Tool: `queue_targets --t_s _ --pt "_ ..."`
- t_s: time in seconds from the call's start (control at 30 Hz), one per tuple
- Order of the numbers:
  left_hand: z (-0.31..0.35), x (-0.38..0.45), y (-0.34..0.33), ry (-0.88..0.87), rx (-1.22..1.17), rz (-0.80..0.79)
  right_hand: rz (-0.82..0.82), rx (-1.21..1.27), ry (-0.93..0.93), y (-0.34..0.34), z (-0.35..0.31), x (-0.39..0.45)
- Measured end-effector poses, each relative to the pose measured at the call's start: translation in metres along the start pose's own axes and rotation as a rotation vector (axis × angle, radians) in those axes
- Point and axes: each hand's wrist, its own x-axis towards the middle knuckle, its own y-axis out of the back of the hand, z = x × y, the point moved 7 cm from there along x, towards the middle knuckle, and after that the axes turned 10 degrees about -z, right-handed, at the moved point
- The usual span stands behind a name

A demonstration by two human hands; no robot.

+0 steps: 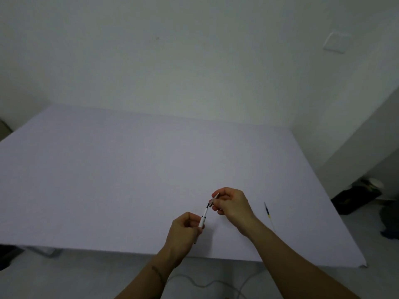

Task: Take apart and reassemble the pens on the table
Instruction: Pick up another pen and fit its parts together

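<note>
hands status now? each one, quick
Left hand: closed on the white pen barrel.
Right hand: closed, pinching a small grey pen part at the barrel's far end.

A single wide-angle view was taken from head height, aimed forward and down across the table (129, 169) toward the wall (194, 50) at 12 o'clock. The near table edge was caught low in frame, with the floor (86, 277) below it at 6 o'clock. The hands were seen close, the far edge distant
</note>
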Motion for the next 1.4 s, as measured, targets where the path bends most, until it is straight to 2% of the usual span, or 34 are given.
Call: queue_targets --t_s 0.13,0.23,0.67,1.1,1.4 --pt "0.0 -0.001 0.0 0.004 -0.005 0.0 0.06 0.079 0.036 0.006 -0.005 -0.003" --pt "0.0 -0.001 0.0 0.001 -0.006 0.002 0.043 0.092 0.041 0.005 -0.009 -0.002" --pt "0.0 0.002 -0.003 -0.008 0.022 -0.003 -0.05 -0.122 -0.025 -0.007 -0.001 -0.004" --pt "0.011 0.001 -0.002 -0.058 0.114 0.084 -0.079 -0.21 -0.117 -0.004 0.015 -0.008" --pt "0.011 -0.004 -0.005 -0.064 0.141 0.07 -0.082 -0.262 -0.129 -0.003 0.012 -0.016"
